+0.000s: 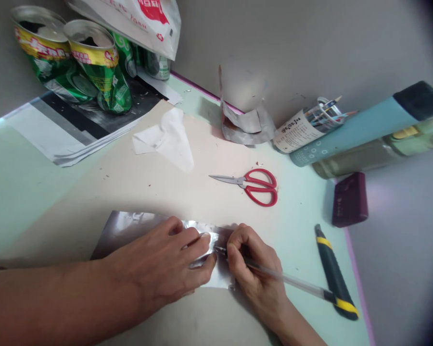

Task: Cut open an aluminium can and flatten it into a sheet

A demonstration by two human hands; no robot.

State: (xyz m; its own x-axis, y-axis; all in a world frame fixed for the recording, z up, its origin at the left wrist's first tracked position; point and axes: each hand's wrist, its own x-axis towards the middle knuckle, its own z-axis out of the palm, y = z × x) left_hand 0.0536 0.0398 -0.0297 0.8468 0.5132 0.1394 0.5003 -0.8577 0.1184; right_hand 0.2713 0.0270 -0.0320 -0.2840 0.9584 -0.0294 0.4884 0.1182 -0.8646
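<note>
A shiny silver metal sheet point(126, 226) lies near the table's front. My left hand point(166, 259) rests across it, fingers spread and pressing down on its surface. In my closed right hand point(260, 274) is a clear-barrelled pen point(292, 281), its tip touching the sheet just beside my left fingertips. The pen's far end points toward the lower right. Part of the sheet is hidden under my left hand. Beyond the hands lie red-handled scissors point(254, 185), with blades nearly closed and pointing left.
Crumpled tissue point(169, 139) and a cut, curled piece of metal point(245, 127) lie farther back. Crushed green cans point(108, 77) stand on papers point(72, 129) at the back left. A pen cup point(296, 129), blue cylinder point(346, 125), maroon box point(350, 199) and utility knife point(334, 274) line the right.
</note>
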